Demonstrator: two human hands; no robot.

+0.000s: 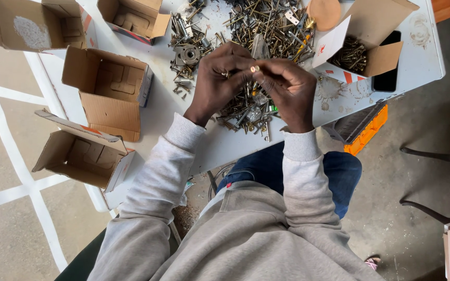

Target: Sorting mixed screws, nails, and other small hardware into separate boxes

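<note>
Right hand [287, 86] and left hand [220, 78] are met fingertip to fingertip, both pinched on a small brass fastener [254, 68], its axis unclear.

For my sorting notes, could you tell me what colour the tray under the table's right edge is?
Bright orange tray, with a grey inside, seen in the head view.

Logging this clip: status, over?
Left hand and right hand together pinch a small brass screw. Screw pile beneath. Nothing blocking.

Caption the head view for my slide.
Both hands, left hand and right hand, pinch a small brass fastener above a heap of mixed metal screws.
</note>
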